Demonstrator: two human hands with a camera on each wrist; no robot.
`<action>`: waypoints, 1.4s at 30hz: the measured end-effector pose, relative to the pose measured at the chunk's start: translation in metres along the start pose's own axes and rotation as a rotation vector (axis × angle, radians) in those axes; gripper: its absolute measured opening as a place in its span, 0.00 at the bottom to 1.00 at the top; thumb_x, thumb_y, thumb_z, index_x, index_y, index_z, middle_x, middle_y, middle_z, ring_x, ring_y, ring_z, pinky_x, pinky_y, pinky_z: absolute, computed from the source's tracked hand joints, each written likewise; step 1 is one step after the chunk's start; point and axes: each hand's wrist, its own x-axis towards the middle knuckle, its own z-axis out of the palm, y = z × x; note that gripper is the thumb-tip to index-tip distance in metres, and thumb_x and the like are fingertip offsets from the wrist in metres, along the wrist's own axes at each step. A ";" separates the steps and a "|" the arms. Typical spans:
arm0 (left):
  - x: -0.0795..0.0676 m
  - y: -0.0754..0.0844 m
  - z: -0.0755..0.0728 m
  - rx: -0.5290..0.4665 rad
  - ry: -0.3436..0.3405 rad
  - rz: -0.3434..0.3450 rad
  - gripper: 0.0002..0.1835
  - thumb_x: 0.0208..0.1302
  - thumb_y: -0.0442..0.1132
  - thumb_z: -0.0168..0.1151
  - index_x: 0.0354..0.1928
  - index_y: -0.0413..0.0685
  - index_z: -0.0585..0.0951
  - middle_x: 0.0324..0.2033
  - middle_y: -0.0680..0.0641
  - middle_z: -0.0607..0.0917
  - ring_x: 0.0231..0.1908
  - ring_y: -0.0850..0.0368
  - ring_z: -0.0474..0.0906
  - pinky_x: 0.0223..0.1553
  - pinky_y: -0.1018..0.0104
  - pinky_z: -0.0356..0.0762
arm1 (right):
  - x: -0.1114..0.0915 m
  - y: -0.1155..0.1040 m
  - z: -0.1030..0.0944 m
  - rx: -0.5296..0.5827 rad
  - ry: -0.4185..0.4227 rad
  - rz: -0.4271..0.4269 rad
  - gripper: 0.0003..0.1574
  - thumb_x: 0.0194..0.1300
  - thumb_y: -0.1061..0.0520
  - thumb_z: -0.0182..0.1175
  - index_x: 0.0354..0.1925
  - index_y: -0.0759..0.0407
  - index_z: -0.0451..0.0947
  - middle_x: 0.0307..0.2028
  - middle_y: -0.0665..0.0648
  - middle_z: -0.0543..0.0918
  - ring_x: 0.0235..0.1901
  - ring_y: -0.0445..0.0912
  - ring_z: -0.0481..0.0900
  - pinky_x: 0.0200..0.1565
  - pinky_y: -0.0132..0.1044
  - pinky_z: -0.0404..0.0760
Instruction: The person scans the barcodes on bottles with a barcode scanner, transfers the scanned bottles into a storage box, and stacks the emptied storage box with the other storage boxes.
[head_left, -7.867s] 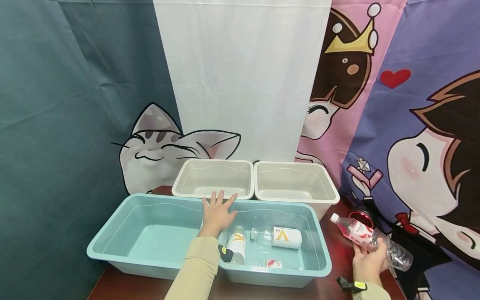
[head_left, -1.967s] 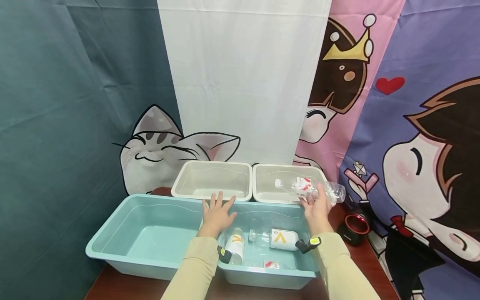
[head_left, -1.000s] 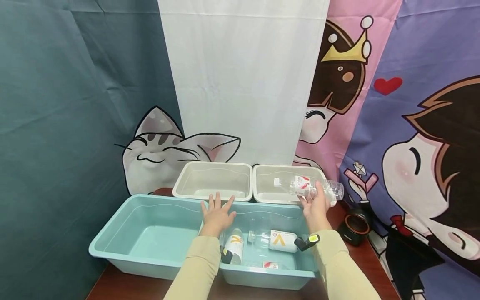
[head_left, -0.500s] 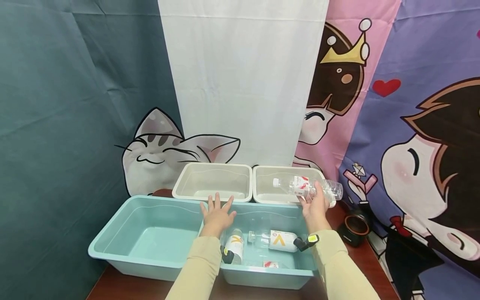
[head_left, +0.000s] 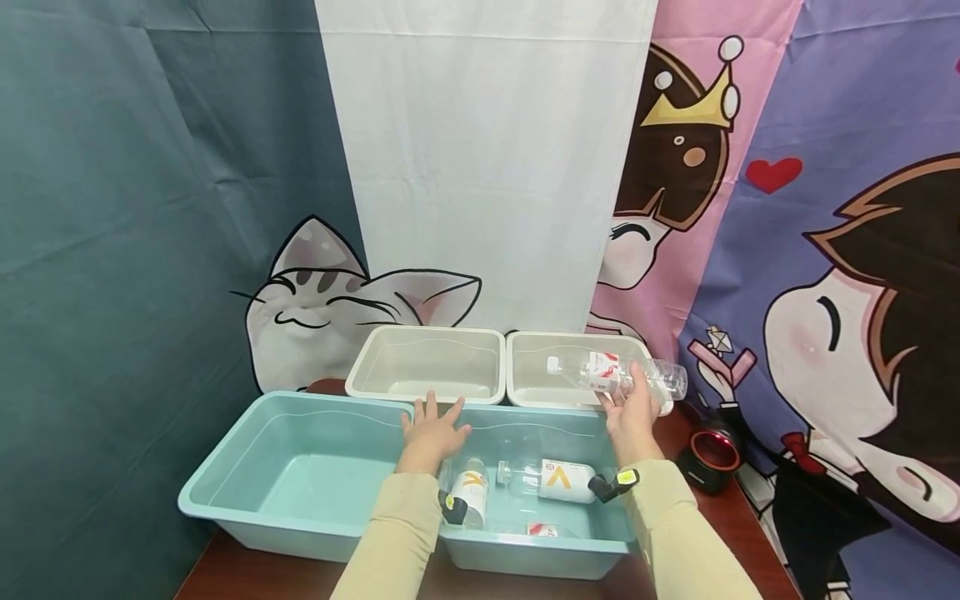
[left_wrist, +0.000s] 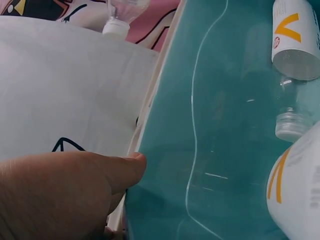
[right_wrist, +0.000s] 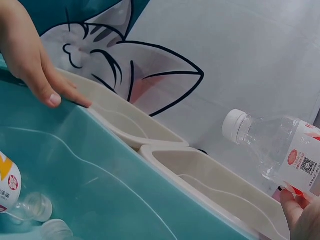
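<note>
My right hand (head_left: 632,421) grips a clear plastic bottle (head_left: 573,367) with a white cap and a red-and-white label. It lies sideways over the right cream bin (head_left: 528,397), cap pointing left; the right wrist view shows the cap (right_wrist: 234,126) above the bin's rim. My left hand (head_left: 432,439) has its fingers spread at the back edge where the two blue tubs meet. Inside the right blue tub (head_left: 540,560) lie two bottles with orange-marked white labels, a slanted bottle (head_left: 471,493) and a sideways bottle (head_left: 567,481). Near its front wall shows a red-and-white label (head_left: 543,530).
A left cream bin (head_left: 427,398) stands beside the right one, behind the blue tubs. The left blue tub (head_left: 300,483) sits at the left. A black round device (head_left: 711,454) with a red-lit ring stands on the brown table (head_left: 247,571) at the right. A printed curtain (head_left: 487,167) hangs behind.
Since the earliest frame, my right hand has brought the bottle from the table's right side leftward over the right cream bin. Over the last second it stays there. My left hand has hardly shifted.
</note>
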 end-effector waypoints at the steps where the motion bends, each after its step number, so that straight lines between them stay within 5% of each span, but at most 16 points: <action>1: -0.001 0.000 -0.001 0.002 -0.004 0.000 0.33 0.76 0.61 0.48 0.79 0.68 0.58 0.80 0.36 0.41 0.78 0.32 0.36 0.73 0.31 0.33 | 0.000 0.000 0.000 0.001 0.001 0.001 0.59 0.65 0.46 0.70 0.77 0.47 0.41 0.74 0.58 0.49 0.65 0.51 0.65 0.65 0.53 0.73; 24: -0.005 -0.013 -0.009 -0.073 -0.066 0.053 0.40 0.67 0.63 0.57 0.78 0.65 0.61 0.79 0.35 0.42 0.78 0.35 0.34 0.74 0.34 0.40 | -0.003 0.017 0.026 -0.057 -0.009 0.016 0.54 0.67 0.47 0.68 0.73 0.50 0.41 0.68 0.59 0.53 0.61 0.52 0.67 0.61 0.52 0.78; 42: -0.015 -0.018 -0.013 -0.099 -0.121 0.078 0.42 0.67 0.58 0.61 0.79 0.61 0.59 0.79 0.34 0.40 0.78 0.36 0.31 0.74 0.34 0.44 | -0.014 0.052 0.054 -0.069 -0.045 0.072 0.59 0.65 0.47 0.70 0.76 0.51 0.39 0.76 0.64 0.51 0.69 0.57 0.63 0.61 0.55 0.77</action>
